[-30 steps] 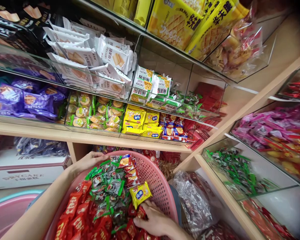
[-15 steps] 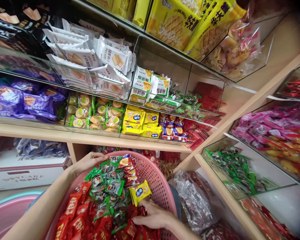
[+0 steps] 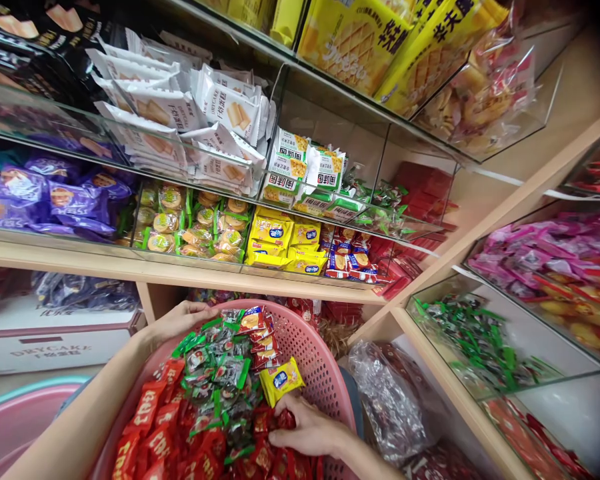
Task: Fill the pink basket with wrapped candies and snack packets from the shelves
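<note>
A pink perforated plastic basket [image 3: 325, 360] holds wrapped sweets in separate heaps. My left hand [image 3: 187, 317] grips its far-left rim, with some of the fingers hidden. Inside, on the right, my right hand [image 3: 303, 423] has its thumb and fingers curled round a red-wrapped candy [image 3: 285, 420]. Just beyond the fingertips lies one yellow snack packet [image 3: 282, 380]. Green-ended clear packets [image 3: 220, 367] fill the middle. Larger red packets [image 3: 153, 413] are piled on the left, and a short row of red-and-blue packets [image 3: 265, 343] lies against the far wall.
Glass-fronted shelves ahead hold yellow packets [image 3: 270, 233], white cake packets [image 3: 235, 113] and purple packets [image 3: 75, 200]. A wooden side shelf [image 3: 430, 353] rises on the right. Below it sits a clear plastic bag [image 3: 385, 393]. Another pink tub [image 3: 20, 420] stands at lower left.
My right hand's fingers have drawn in closer round the red-wrapped candy. The left hand stays on the basket rim. The view has shifted slightly.
</note>
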The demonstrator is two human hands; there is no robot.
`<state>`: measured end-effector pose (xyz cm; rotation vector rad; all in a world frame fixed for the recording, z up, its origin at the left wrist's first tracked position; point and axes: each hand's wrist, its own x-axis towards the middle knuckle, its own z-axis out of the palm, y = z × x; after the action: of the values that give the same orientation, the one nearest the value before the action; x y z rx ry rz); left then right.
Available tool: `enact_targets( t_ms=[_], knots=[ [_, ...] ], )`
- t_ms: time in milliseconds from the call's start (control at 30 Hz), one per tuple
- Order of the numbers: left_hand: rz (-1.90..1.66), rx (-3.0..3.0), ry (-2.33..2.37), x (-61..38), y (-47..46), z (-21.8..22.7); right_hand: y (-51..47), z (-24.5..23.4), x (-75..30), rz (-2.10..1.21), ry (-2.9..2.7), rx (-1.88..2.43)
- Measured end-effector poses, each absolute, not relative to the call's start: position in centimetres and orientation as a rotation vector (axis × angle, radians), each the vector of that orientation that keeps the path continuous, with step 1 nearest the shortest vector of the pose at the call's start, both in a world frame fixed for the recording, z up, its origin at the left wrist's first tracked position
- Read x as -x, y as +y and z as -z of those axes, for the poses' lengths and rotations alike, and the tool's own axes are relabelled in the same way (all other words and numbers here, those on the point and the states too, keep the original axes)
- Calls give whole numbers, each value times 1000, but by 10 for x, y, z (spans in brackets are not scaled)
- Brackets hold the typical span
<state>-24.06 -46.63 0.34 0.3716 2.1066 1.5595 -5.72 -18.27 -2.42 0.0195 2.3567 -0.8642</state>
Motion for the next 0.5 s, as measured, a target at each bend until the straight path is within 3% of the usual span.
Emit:
enact_targets(
  t_ms=[500],
  knots=[
    [-1546,-372,2155,238,-464,-9,-178,6,43,807,2324,83]
  ],
)
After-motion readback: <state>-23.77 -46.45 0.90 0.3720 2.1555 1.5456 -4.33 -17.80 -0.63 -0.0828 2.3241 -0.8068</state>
